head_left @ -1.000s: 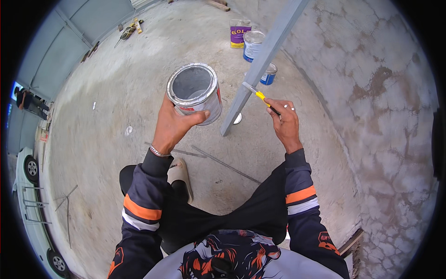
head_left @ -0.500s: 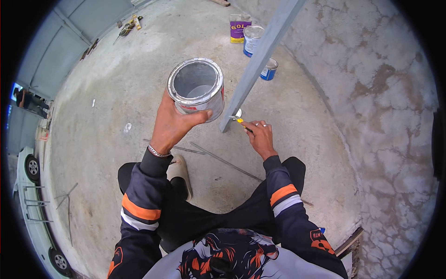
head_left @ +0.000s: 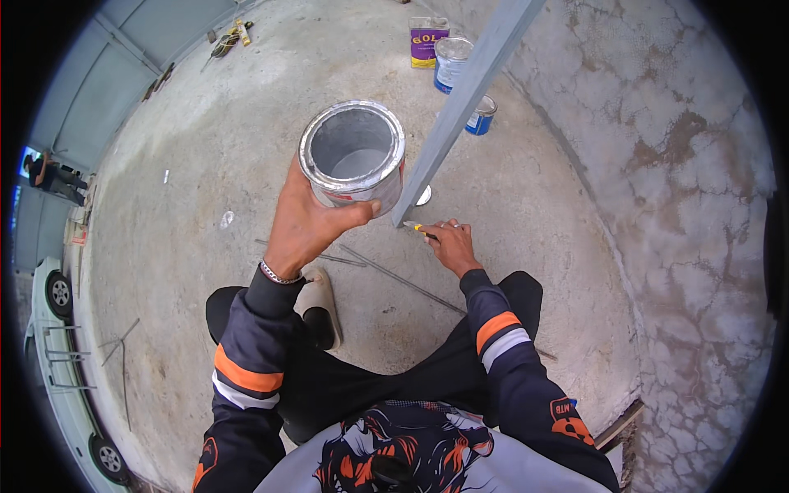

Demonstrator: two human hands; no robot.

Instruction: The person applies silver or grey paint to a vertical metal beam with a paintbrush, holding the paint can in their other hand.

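Observation:
My left hand [head_left: 308, 220] grips an open paint can [head_left: 389, 191] around its side, thumb in front, and holds it above the floor. Grey paint coats the inside wall, with more at the bottom. In my right hand [head_left: 453, 245] is a small paintbrush [head_left: 421, 228] with a yellow band, fingers closed on its handle. Its bristle end is at the lower end of a grey post [head_left: 445, 146] that slants up and away to the right; whether it touches, I cannot tell. Beside the post's foot, a round white piece [head_left: 424, 195] lies partly hidden.
Behind the post stand a purple and yellow tin [head_left: 428, 49], a blue and white can [head_left: 449, 74] and a smaller blue can [head_left: 480, 121]. Thin metal rods [head_left: 400, 280] lie before me. A stained wall [head_left: 666, 205] rises right; a person [head_left: 56, 177] and white vehicle [head_left: 70, 386] are far left.
My right hand has brought the paintbrush nearer to me and slightly left, down to the post's lower end. The paint can has shifted slightly right in view, still in my left hand.

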